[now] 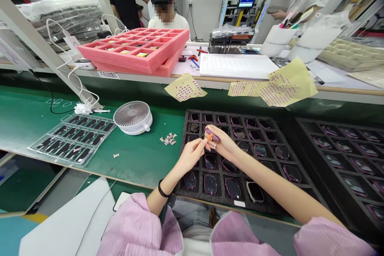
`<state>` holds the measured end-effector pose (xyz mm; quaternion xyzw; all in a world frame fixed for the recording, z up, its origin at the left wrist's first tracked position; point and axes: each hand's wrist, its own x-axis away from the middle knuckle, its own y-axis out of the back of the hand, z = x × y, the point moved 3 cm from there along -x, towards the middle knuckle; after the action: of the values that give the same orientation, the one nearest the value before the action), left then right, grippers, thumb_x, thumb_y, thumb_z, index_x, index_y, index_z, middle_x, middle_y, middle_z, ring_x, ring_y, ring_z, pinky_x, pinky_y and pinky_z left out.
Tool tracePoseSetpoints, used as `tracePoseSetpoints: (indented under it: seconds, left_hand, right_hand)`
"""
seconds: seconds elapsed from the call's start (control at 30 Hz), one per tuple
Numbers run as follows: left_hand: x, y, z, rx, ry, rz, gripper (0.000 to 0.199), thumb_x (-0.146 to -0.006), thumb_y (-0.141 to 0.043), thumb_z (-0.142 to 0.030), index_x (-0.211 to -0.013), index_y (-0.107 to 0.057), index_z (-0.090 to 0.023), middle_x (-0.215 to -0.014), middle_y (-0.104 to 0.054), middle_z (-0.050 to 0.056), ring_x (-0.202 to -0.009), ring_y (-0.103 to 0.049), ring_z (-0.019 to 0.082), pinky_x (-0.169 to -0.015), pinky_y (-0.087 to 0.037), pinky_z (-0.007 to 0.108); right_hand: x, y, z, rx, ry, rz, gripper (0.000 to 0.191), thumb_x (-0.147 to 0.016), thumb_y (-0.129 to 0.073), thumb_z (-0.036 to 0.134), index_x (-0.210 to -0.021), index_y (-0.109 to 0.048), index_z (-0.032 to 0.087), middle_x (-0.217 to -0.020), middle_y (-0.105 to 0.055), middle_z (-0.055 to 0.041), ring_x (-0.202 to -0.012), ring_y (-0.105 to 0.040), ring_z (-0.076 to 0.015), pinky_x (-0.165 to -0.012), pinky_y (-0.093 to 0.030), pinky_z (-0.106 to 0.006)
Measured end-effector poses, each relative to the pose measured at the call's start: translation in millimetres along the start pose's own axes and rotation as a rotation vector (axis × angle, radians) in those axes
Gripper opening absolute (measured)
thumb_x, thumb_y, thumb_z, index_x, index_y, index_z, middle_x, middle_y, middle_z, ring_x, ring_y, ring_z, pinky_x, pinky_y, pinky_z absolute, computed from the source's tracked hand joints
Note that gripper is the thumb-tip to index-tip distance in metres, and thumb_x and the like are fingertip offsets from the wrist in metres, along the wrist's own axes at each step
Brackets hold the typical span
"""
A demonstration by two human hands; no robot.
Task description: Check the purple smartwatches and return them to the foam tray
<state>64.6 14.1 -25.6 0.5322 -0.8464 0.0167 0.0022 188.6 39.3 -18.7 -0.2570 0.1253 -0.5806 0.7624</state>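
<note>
My right hand [223,143] has its fingers closed around a purple watch case [213,135], raised above the dark foam tray [185,193]. Close against it, my left hand [193,154] pinches a small orange piece [209,137] at the case; its exact kind is too small to tell. Beneath both hands, compartments of the tray hold several dark-faced watch cases, such as one purple-rimmed watch case [233,187] and a silver-rimmed watch case [255,192] at the front. My fingers partly hide the held case.
A white fan [133,118] stands left of the tray, beside small loose pieces [169,139] and a clear plastic tray [75,138] of black parts. Another dark tray [306,128] lies right. Pink foam trays [135,62] and yellow sticker sheets [288,84] occupy the shelf. A person [168,20] sits opposite.
</note>
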Motion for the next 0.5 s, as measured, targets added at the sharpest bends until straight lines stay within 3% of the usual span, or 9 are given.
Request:
tracePoseSetpoints:
  seconds: [0.33, 0.5]
  left_hand:
    - [1.9, 4.6, -0.4, -0.051, -0.019, -0.042, 0.048, -0.087, -0.047, -0.058, -0.073, -0.059, -0.014, -0.045, -0.033, -0.01, -0.038, -0.024, 0.004, -0.039, -0.02, 0.02]
    - [-0.7, 4.7, -3.7, -0.014, -0.037, -0.04, 0.051, -0.084, -0.05, -0.061, -0.066, -0.059, -0.013, -0.041, -0.034, -0.009, -0.036, -0.023, 0.003, -0.039, -0.018, 0.02]
  right_hand:
    - [2.1, -4.9, 3.6, 0.06, 0.089, -0.041, 0.028, -0.078, -0.072, 0.04, -0.076, -0.053, 0.02, -0.056, -0.051, 0.0082, -0.037, -0.037, -0.0045, -0.038, -0.035, -0.02]
    - [1.7, -10.2, 3.3, 0.033, 0.063, -0.016, 0.029, -0.077, -0.071, 0.043, -0.078, -0.054, 0.02, -0.048, -0.045, 0.0109, -0.03, -0.029, -0.0028, -0.033, -0.027, -0.018]
